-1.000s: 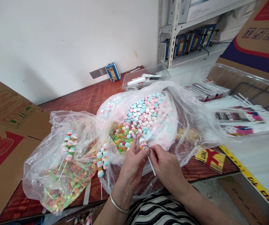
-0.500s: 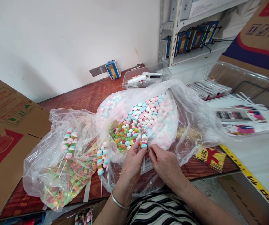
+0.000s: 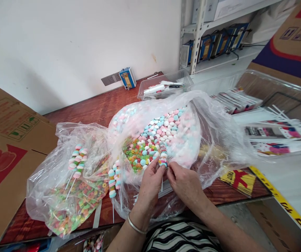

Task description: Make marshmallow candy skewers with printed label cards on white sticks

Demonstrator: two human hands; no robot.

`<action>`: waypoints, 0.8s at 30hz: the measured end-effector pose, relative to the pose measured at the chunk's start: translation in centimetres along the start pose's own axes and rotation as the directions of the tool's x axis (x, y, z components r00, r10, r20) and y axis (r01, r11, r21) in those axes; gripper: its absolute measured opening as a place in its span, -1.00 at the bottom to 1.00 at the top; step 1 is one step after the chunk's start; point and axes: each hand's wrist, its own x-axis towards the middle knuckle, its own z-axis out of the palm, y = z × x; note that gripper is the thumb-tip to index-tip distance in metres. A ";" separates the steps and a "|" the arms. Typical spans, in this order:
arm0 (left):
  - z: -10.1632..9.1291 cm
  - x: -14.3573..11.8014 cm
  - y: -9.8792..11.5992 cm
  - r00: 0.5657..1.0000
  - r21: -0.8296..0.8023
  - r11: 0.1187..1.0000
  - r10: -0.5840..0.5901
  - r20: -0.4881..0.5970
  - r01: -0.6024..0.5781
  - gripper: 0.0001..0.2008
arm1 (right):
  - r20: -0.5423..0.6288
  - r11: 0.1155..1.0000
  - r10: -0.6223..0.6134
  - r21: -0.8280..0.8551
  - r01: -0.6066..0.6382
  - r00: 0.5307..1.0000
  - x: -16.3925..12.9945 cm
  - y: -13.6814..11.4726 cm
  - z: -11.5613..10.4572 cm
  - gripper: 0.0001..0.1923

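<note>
Both hands meet over the near side of a large clear plastic bag [image 3: 220, 122]. A candy skewer [image 3: 163, 154] in a printed wrapper stands upright between them, its white stick pointing down. My left hand [image 3: 152, 176] pinches its lower end with thumb and fingers. On the other side, my right hand [image 3: 183, 178] has its fingertips pressed together at the wrapper's bottom edge; what they grip is too small to make out. Behind lie loose pink, blue and white candies [image 3: 166, 126] and small ring candies [image 3: 138, 154].
At left a second bag [image 3: 87, 196] of ring candies carries two candy skewers [image 3: 77, 161]; more candy skewers [image 3: 112, 182] lean beside it. Printed wrappers [image 3: 271, 131] and white sticks fill the right side. Cardboard boxes [image 3: 11, 140] flank the table. A clear tray [image 3: 163, 87] stands behind.
The view has shifted slightly, so the hands and skewer sit a little further right and lower relative to the frame. Both hands keep the same grip at the wrapper's lower end.
</note>
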 end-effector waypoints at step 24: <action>0.0 0.6 -0.9 0.974 0.271 0.955 0.167 -0.154 -0.121 -0.72 | -0.037 0.941 -0.024 0.337 0.035 0.999 0.0 2.8 0.7 -0.83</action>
